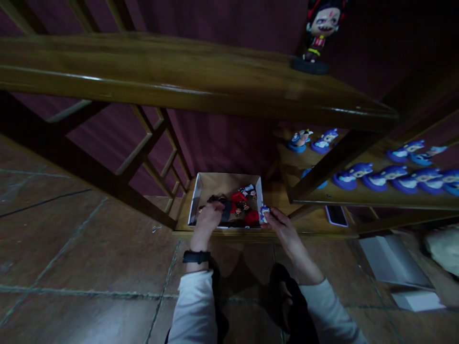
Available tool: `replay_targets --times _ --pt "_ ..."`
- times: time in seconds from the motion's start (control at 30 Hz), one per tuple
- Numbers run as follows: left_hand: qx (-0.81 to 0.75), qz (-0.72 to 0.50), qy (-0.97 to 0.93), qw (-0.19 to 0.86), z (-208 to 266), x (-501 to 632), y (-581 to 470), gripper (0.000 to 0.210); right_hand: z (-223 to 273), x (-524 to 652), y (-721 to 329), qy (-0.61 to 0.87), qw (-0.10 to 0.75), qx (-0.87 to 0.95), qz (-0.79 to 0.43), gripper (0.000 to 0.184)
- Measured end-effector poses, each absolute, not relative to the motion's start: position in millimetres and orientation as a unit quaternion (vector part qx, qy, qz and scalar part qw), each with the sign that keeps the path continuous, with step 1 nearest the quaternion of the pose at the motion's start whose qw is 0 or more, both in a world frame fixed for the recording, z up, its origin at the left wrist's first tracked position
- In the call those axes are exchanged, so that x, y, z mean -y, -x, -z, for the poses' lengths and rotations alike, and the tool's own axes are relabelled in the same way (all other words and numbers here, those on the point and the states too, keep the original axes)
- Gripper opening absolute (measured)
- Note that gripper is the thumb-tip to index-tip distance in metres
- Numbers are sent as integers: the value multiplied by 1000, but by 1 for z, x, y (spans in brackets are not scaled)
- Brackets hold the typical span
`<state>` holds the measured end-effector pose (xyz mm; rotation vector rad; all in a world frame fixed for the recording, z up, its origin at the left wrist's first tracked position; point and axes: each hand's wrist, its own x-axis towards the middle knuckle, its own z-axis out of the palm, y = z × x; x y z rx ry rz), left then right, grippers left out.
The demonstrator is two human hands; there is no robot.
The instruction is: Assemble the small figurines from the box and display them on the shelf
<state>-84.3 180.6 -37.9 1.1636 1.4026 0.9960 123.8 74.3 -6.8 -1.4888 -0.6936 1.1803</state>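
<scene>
Head view: blue-and-white figurine (264, 214) is being pinched by right hand (281, 222) at right rim of box (229, 179); left hand (210, 216) is overlapping red-and-black figures (239, 197) inside, grip impossible to tell; blue figures (353, 175) are standing on shelf (376, 199).

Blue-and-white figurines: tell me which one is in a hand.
The figurine in the right hand, by the box's right edge; the others are on the shelf.

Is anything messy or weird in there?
A little: the figures inside the box lie jumbled, while the blue figures on the shelf stand upright. A phone-like slab lying on the bottom board seems odd beside toys. I see nothing clearly broken.
</scene>
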Motion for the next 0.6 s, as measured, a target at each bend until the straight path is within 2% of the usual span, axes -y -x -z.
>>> replay_targets --times 0.1,0.17,0.23,0.3,0.37,0.5,0.6 --pt "-552 -153 -623 532 34 -173 72 24 4 -73 -123 619 537 303 -487 50" --pt "-518 -75 -657 543 32 -170 62 26 2 -73 -122 618 546 298 -482 51" --pt "-523 -40 -683 508 31 -169 55 23 2 -74 -122 615 552 291 -482 51" --pt "-540 -39 -698 469 31 -169 51 21 3 -74 -122 609 556 291 -485 50" --pt "-534 -62 -696 476 31 -168 50 23 3 -74 -122 605 558 293 -487 48" --pt "-493 -146 -629 583 29 -163 47 25 4 -75 -122 600 558 294 -492 46" --pt "-463 -305 -500 666 26 -163 41 40 5 -77 -121 599 568 288 -485 46"
